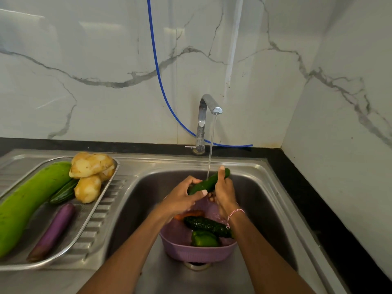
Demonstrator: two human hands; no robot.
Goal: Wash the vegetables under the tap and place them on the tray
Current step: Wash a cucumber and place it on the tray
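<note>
Marble walls back a steel sink (265,187). Left hand (182,200) and right hand (222,192) clamp their fingers on a smooth green cucumber (206,183) under the running chrome tap (203,115). The steel mesh tray (42,221) at the counter's left edge already holds several vegetables. Three more wait in the purple plastic basket (191,251).

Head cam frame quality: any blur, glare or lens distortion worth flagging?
Head view: motion blur smears the left hand and its wrist. The right hand and the cucumber that both hands grip look sharper. Pale glare patches sit on the marble wall. Wide-angle distortion bows the sink rim and the black counter. Lighting is even and soft.
</note>
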